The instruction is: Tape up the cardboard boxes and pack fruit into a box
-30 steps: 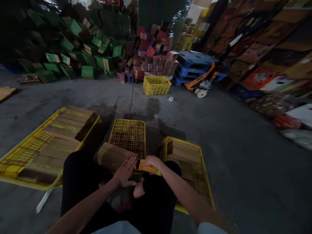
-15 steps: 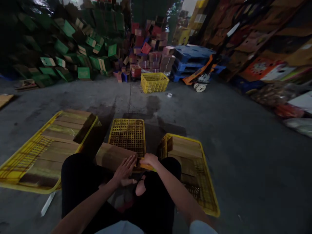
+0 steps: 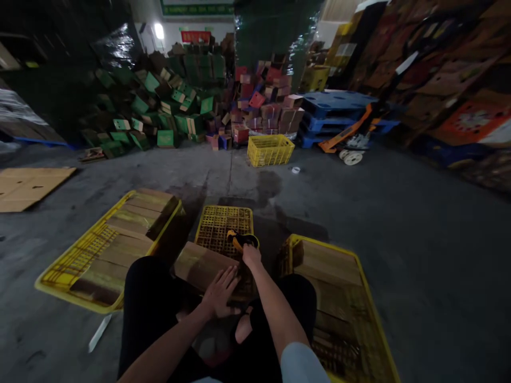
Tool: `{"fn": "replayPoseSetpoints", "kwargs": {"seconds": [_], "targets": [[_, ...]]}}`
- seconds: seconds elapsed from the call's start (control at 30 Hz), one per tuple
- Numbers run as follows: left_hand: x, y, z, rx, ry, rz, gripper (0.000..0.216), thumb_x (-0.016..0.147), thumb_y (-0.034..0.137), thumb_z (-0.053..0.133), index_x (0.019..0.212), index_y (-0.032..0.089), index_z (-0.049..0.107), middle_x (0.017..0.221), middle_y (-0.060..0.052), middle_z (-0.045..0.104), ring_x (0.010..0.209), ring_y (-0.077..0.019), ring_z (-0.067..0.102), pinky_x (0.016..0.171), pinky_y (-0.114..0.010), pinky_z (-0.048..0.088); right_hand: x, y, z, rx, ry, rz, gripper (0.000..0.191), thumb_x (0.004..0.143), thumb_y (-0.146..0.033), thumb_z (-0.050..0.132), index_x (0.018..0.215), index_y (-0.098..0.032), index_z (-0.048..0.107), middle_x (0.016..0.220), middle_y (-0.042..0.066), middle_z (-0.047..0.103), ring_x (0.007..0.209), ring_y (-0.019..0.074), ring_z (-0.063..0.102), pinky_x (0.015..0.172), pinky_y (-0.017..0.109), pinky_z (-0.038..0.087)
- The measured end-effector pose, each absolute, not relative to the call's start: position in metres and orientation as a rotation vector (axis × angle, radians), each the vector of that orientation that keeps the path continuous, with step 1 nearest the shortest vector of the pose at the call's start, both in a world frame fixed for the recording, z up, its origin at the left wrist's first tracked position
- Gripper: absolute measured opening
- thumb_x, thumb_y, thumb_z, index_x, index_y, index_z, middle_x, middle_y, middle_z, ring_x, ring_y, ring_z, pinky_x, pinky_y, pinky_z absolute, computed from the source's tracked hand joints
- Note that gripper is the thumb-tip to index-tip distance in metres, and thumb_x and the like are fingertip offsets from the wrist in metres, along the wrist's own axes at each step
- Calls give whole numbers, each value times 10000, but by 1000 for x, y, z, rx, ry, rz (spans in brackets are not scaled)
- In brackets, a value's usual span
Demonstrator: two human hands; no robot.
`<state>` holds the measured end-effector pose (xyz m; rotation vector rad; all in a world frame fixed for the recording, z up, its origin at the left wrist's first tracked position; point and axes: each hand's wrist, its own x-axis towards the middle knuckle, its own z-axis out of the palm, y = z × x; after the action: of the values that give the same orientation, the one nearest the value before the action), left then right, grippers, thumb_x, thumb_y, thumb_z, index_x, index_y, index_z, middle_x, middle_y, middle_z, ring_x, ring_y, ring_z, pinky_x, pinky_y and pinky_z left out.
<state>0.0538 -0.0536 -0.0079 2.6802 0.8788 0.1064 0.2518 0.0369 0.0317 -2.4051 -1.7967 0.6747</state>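
A brown cardboard box lies across an upturned yellow crate between my knees. My left hand rests with spread fingers on the right end of the box. Just right of it, my right hand is wrapped round the handle of a yellow and black tape dispenser. The dispenser is raised above the crate, apart from the box. Part of its handle is hidden by my fingers.
Yellow crates with cardboard boxes stand at left and right. Another yellow crate, blue pallets and an orange pallet jack stand ahead. Flat cardboard lies at far left; green boxes are heaped behind.
My right hand has lifted the tape dispenser from the box's right end, up and forward. My left hand stays on the box. The view has tilted up and turned left.
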Motion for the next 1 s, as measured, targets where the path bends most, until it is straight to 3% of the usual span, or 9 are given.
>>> {"fn": "replayPoseSetpoints", "kwargs": {"seconds": [0.17,0.3,0.4,0.57,0.73,0.9,1.0], "targets": [[57,-56,-7,2684,912,185,1134,753,749,602,1596,173,107,1655,-136,63,1521,-334,89,1209,-504,110,242,-19,16,-2335,-1610,588,442,1006,-152,280,1353,-85,545,1378,184,584,1288,218,549,1069,306,375],[54,-54,-5,2647,858,246,1107,800,738,556,1596,149,61,1644,-172,107,1518,-340,108,1204,-514,132,212,-80,-10,-2164,-1329,740,509,1032,-325,235,1346,-141,591,1339,151,629,1250,219,594,1036,302,448],[43,-47,-8,2561,775,267,1049,815,700,580,1594,168,121,1643,-179,107,1515,-336,128,1193,-510,197,198,-103,-25,-1830,-1104,932,581,1007,-511,265,1398,-196,557,1410,101,581,1329,212,524,1108,328,406],[-2,-27,-15,2316,1205,634,659,975,475,427,1553,189,291,1639,-155,186,1518,-300,139,1192,-540,203,193,-105,-22,-1563,-1161,1032,665,926,-597,461,1485,-238,444,1470,73,526,1408,220,425,1175,393,311],[-57,-1,-10,1816,1795,933,684,947,460,429,1510,84,328,1623,-212,194,1522,-335,62,1197,-544,186,183,-109,-24,-1630,-1135,1077,772,876,-616,531,1512,-199,397,1512,102,467,1443,237,367,1190,398,262],[-79,3,-4,1530,1792,794,613,938,439,424,1394,31,461,1435,-250,508,1411,-334,402,1165,-453,298,177,-113,-36,-1635,-1061,1087,815,863,-687,476,1507,-193,409,1536,104,432,1464,227,323,1192,393,246],[-84,-2,1,1548,1726,774,585,927,472,458,1333,57,531,1383,-221,569,1359,-315,476,1151,-408,327,174,-119,-35,-1584,-1003,1134,861,830,-693,511,1524,-203,373,1534,95,434,1434,229,383,1161,403,311]]}}
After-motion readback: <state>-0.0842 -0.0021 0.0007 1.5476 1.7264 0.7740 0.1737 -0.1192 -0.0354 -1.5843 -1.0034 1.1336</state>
